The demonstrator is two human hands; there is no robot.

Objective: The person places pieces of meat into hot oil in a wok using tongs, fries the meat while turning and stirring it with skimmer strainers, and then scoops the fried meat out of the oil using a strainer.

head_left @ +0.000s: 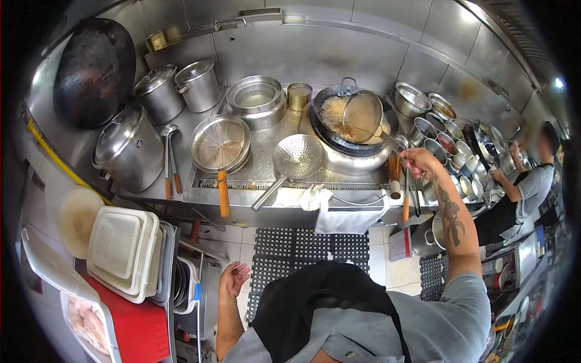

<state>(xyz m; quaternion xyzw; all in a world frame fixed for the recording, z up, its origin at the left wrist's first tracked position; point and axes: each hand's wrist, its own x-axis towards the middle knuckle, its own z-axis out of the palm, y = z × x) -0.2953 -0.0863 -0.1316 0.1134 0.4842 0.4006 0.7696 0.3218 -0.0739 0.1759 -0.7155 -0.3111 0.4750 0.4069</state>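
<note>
Head camera: looking down on a steel cooking range [263, 148].
Stockpot [127, 145]: standing lidded at the far left, two long-handled ladles [167, 184] lying beside it.
Wire strainer [221, 142]: resting over a bowl, its wooden handle overhanging the range's front edge; a passing sleeve could be catching it and tipping it.
Left hand [235, 278]: hanging low and well apart from the range, fingers loosely spread, holding nothing.
Perforated ladle [298, 157]: lying with its handle likewise overhanging, presenting the same snag.
Towel [351, 219]: hanging at the range front, between person and wok.
Wok [317, 124]: holding frothing contents [334, 112]; a jerked tool could be splashing them over the rim.
Mesh skimmer [363, 115]: lying tilted across the wok's right half; cannot tell whether the mesh is touching liquid.
Right hand [417, 162]: gripping the skimmer's handle, bare forearm risking spatter.
Bamboo brush [394, 176]: standing close by the right hand, crowding its path.
Seasoning containers [448, 143]: clustering right of the wok; a wide swing could be knocking them.
Co-worker [526, 187]: standing farther right, beyond the containers.
</note>
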